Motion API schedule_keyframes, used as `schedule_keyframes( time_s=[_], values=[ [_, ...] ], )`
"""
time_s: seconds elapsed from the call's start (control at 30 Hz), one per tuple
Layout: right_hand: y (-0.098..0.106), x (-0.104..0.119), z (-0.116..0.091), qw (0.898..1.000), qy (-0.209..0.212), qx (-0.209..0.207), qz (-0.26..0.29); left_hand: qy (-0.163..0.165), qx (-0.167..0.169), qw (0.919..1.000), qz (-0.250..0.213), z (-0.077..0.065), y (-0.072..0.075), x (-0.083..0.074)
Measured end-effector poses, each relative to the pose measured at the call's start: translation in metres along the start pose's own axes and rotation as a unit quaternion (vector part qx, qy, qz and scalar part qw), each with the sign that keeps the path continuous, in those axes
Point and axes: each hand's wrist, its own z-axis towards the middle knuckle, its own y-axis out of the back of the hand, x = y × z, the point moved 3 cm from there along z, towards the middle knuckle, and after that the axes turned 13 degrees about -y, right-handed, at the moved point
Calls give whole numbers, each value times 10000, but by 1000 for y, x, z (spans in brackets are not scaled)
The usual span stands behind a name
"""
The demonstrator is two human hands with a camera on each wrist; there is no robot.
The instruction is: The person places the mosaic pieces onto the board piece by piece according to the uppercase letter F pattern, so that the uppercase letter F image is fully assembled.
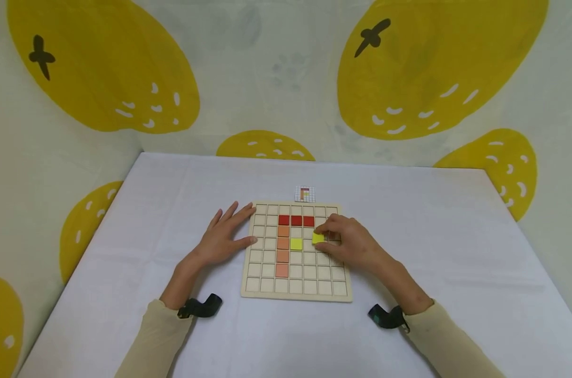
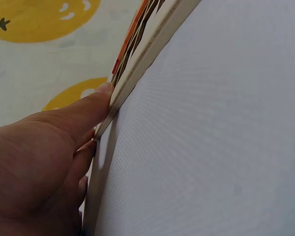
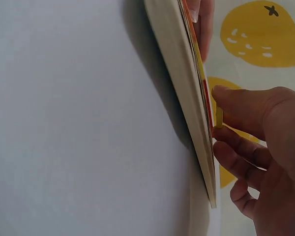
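Note:
A wooden grid board [image 1: 296,286] lies on the table, with three red tiles [image 1: 296,220] in a row and a column of several orange tiles [image 1: 283,243] running down from the left one. One yellow tile [image 1: 296,244] sits in a square right of that column. My right hand [image 1: 354,241] pinches another yellow tile [image 1: 318,238] between thumb and fingers over the board's right part; from the right wrist view this tile [image 3: 219,117] is on edge-on display, just off the surface. My left hand [image 1: 224,236] touches the board's left edge, fingers extended.
Behind the board's far edge lies a small pattern card [image 1: 305,193] showing a coloured grid. A white cloth covers the table [image 1: 182,189]. Patterned fabric [image 1: 276,79] with yellow fruit shapes hangs behind and at the sides. Each wrist wears a black camera [image 1: 200,305].

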Motion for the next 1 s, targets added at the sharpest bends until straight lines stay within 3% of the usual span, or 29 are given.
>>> schedule_keyframes(
  time_s=[0.57,1.0],
  values=[
    [-12,14,-2,9994,-110,132,-286,49,87,9999,87,0,0,-2],
    [-12,14,1,9993,5,377,-76,34,34,10000,21,-1,-1,-1]
  ],
)
